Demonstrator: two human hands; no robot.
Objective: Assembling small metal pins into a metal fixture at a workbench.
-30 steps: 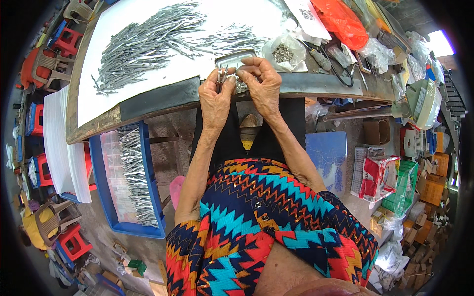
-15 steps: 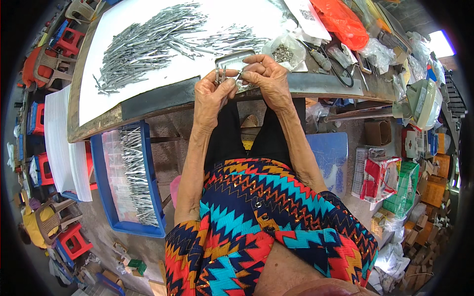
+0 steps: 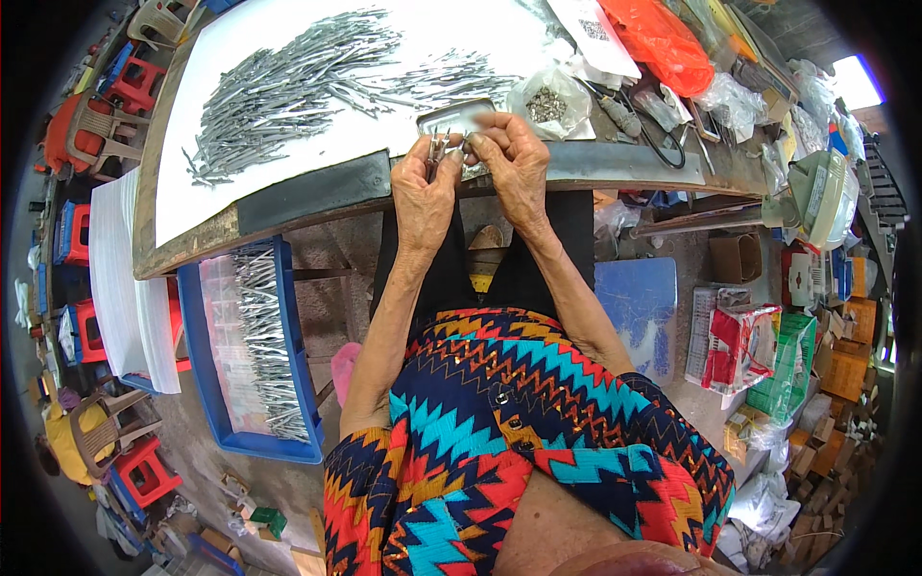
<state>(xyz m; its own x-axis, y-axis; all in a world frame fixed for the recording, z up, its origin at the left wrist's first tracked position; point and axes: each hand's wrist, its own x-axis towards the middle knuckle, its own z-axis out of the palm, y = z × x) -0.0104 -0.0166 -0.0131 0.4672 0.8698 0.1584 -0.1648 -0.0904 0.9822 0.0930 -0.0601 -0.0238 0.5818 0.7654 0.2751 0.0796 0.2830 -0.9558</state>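
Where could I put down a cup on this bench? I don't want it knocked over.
Bare white sheet at the near left corner, below the pile of metal pins. The dark strip left of the left hand is free too. Right of the right hand, bags and tools crowd it.

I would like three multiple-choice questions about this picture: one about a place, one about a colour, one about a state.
1. Where does the big heap of thin metal pieces lie?
A. on the white sheet on the workbench
B. on the person's lap
C. inside the orange bag

2. What colour is the tray of metal pieces below the bench?
A. green
B. blue
C. yellow

3. How are the left hand and the right hand?
A. both flat on the bench
B. hanging at the sides
C. raised together, fingers pinching small metal pieces

Answers: 1 A, the heap spreads over the white sheet. 2 B, its rim is blue. 3 C, both hands meet at the bench edge, with thin pieces in the fingers.
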